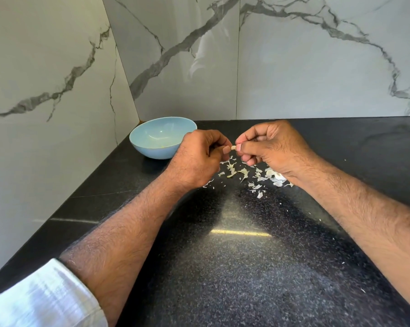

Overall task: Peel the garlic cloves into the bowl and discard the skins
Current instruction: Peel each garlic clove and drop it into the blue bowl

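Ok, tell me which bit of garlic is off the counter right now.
The small pale garlic clove pinched between the left hand and right hand. Every other piece, the torn skins, lies scattered on the black counter below.

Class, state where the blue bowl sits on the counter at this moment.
In the head view the blue bowl stands at the far left of the black counter, in the corner by the marble wall, just beyond the left hand.

Countertop [246, 267]: polished black speckled stone, glossy. Wall panels [317, 67]: grey-veined marble look, glossy. Bowl [152, 149]: smooth glazed pale blue. Skins [258, 178]: papery.
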Available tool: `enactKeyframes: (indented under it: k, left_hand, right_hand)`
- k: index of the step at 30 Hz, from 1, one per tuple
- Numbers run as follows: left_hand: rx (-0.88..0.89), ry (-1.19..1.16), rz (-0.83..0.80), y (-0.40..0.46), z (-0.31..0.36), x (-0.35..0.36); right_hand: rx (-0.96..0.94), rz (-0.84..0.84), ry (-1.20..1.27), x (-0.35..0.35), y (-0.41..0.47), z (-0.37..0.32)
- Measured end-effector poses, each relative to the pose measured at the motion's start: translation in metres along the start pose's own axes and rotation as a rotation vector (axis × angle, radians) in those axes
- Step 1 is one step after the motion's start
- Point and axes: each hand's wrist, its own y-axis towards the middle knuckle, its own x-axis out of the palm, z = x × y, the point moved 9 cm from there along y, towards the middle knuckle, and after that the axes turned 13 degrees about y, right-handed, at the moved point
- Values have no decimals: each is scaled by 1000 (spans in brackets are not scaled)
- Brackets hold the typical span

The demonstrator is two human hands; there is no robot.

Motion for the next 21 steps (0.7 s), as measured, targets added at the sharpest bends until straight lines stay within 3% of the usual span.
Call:
enactKeyframes:
  k: [10, 21]
  left_hand:
    - [16, 118, 43, 0, 5, 0]
    - [-66, 63, 24, -1, 1, 5]
  right_hand:
    - [8, 26, -44, -1, 1, 5]
    - [-38, 39, -138, 1, -1, 0]
